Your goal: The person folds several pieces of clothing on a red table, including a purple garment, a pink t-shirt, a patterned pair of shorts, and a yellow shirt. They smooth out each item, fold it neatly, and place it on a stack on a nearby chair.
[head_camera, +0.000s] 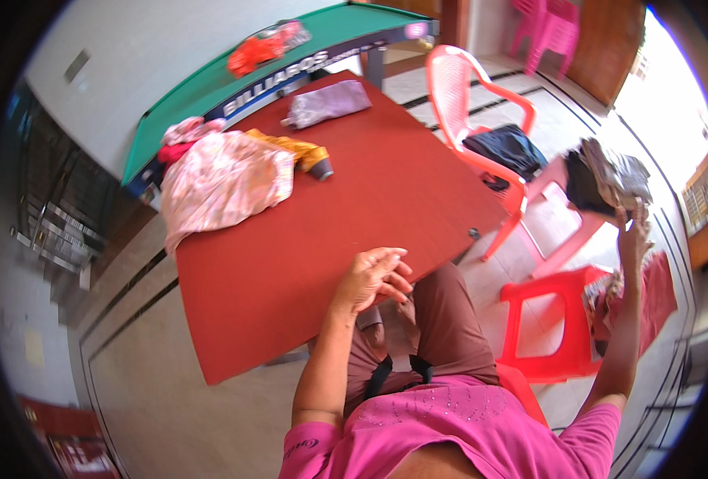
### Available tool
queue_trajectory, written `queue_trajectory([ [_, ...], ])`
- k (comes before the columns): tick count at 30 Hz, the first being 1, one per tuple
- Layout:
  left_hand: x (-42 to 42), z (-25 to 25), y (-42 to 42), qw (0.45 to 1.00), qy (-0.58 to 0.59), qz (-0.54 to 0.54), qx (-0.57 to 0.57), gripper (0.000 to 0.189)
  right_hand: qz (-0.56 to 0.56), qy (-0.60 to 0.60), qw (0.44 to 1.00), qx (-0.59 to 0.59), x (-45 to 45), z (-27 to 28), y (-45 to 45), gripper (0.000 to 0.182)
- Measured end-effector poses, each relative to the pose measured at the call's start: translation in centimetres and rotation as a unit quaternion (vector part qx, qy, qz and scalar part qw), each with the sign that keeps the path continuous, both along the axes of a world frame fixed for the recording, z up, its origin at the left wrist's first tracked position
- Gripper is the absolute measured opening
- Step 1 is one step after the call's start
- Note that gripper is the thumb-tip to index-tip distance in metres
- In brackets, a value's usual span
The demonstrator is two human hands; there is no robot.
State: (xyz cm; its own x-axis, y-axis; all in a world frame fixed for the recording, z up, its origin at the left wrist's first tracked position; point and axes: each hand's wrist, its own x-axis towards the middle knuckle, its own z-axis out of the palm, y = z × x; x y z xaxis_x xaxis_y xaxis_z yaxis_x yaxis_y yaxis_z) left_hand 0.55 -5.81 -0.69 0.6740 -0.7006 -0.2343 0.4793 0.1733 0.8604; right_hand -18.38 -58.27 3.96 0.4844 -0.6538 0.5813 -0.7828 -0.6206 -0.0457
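My left hand point(373, 278) hovers at the front edge of the red table point(354, 203), empty, its fingers loosely apart. Out to the right, my right hand point(634, 233) reaches to the near edge of a stack of folded dark and grey clothes point(611, 176) on a pink plastic seat point(554, 224). Its fingers are spread at the cloth, and no grip on it shows. A pale pink patterned garment point(228, 179) drapes over the table's left edge. Beside it lies a yellow garment point(297, 149) with a grey end. Further back rests a folded lilac cloth point(330, 103).
A billiard table point(342, 30) with a red plastic bag point(255, 55) stands behind. Dark folded clothing point(505, 149) lies on a pink plastic armchair point(453, 84). Close on my right, a red plastic chair point(509, 329) stands near a reddish cloth point(658, 299).
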Motion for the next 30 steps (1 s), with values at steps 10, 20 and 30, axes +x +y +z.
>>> queue_trajectory([
  [10,-0.1,-1.2,0.5,0.999,-0.011,0.013,-0.032,0.033,0.484,0.156,0.854,0.110,22.0,-5.3,34.1,0.068],
  [20,-0.5,-1.3,0.6,0.999,-0.011,0.024,-0.029,0.031,0.495,0.166,0.843,0.134,26.4,-7.1,38.8,0.062],
  [30,6.8,0.0,2.5,0.804,-0.415,0.302,0.300,0.024,0.511,0.136,0.835,0.155,26.0,-6.6,38.6,0.062],
])
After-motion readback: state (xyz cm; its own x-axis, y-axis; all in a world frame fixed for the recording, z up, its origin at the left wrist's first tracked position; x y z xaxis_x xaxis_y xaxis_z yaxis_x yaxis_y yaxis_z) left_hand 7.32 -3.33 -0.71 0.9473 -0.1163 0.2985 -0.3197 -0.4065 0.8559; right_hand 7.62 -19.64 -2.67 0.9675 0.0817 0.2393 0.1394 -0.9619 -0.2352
